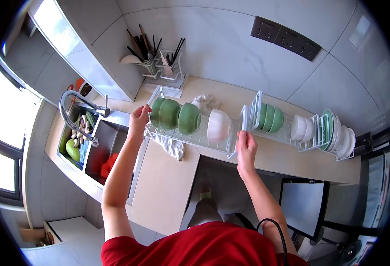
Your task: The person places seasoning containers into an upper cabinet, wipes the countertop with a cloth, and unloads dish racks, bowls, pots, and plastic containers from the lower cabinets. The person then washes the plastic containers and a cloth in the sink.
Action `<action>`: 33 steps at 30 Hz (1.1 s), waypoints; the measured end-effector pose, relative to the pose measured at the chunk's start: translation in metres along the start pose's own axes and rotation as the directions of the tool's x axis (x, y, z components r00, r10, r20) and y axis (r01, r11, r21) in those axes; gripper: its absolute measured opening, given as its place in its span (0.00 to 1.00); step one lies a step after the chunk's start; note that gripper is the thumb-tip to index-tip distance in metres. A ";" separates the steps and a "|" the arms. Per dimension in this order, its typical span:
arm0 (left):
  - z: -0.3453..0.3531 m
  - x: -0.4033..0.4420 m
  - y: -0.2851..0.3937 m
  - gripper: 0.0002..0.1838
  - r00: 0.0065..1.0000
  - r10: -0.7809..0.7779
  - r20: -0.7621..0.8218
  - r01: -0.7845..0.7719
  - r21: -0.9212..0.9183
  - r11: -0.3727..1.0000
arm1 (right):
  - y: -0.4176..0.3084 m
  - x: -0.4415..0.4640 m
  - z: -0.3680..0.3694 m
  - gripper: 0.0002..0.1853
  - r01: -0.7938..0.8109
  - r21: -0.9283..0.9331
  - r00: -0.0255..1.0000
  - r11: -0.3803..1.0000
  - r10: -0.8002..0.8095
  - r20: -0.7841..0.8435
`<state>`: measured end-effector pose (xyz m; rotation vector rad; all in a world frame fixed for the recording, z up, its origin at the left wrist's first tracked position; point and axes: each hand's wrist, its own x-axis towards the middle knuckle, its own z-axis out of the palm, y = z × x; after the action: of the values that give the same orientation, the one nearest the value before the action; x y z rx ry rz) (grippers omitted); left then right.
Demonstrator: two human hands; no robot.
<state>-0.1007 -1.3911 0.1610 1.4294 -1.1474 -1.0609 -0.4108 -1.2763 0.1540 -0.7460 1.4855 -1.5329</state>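
My left hand (139, 119) has its fingers closed on the left end of a white wire dish rack (195, 140). At the rack's opposite end, my right hand (247, 148) grips the frame, thumb and fingers pressed around it. Three green bowls (189, 119) and a white bowl (219, 126) stand on edge in a row between my hands. Just right of this rack is a second white rack (288, 141) with green bowls (272, 118), white bowls (299, 128) and several plates (337, 133). A crumpled white cloth (172, 147) shows below the held rack.
On the left, the sink (115, 133) has a curved faucet (63, 106), vegetables (82, 126) and something red (109, 165). A utensil holder (168, 66) with chopsticks stands against the wall. Dark sockets (286, 37) are mounted above the counter (166, 170).
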 end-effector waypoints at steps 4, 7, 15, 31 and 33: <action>0.006 0.020 -0.008 0.16 1.000 -0.023 0.014 0.023 -0.007 1.000 | 0.009 0.025 0.008 0.12 0.030 -0.043 0.999 0.999 -0.031 -0.014; 0.012 0.035 -0.019 0.16 1.000 -0.026 0.015 0.027 -0.041 0.999 | 0.013 0.045 0.013 0.16 0.058 -0.127 0.997 0.990 -0.063 -0.034; 0.026 0.062 -0.035 0.16 0.999 -0.034 -0.008 0.033 -0.086 0.996 | 0.021 0.088 0.026 0.18 0.095 -0.257 0.991 0.962 -0.116 -0.068; 0.035 0.095 -0.074 0.15 0.991 0.044 -0.125 -0.056 -0.090 0.994 | 0.056 0.158 0.044 0.15 0.268 -0.505 0.941 0.820 -0.335 -0.045; 0.036 0.092 -0.072 0.14 0.988 0.052 -0.147 -0.056 -0.024 0.998 | 0.049 0.154 0.042 0.14 0.212 -0.533 0.965 0.819 -0.262 -0.020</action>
<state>-0.1111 -1.4821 0.0799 1.4220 -1.0556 -0.9154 -0.4367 -1.4276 0.0895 -1.2348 1.9813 -1.3499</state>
